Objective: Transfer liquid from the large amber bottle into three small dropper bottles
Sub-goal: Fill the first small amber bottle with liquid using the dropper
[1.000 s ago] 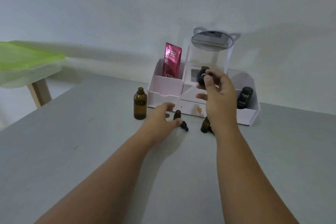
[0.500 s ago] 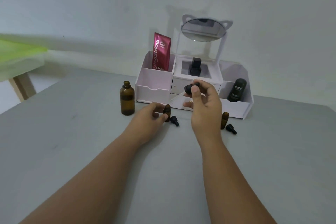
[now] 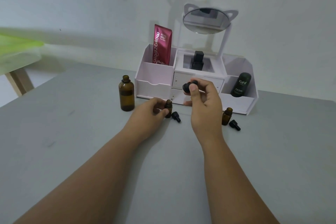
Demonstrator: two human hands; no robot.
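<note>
Left hand (image 3: pixel 151 112) rests on the grey table (image 3: pixel 72 142), fingers curled around a small dropper bottle (image 3: pixel 168 108), uncapped and upright. Right hand (image 3: pixel 203 103) is raised above the table, thumb and fingertips pinching a black dropper cap (image 3: pixel 189 86); I think its glass tip points down toward that bottle's mouth, but it is faint. I count two small bottles in view, the second (image 3: pixel 226 116) standing open to the right. Two more loose caps lie on the table: one (image 3: pixel 176 116) beside the held bottle, one (image 3: pixel 234 125) beside the second. One large amber bottle (image 3: pixel 126 93) stands uncapped at left, just in front of the white organiser (image 3: pixel 156 85).
</note>
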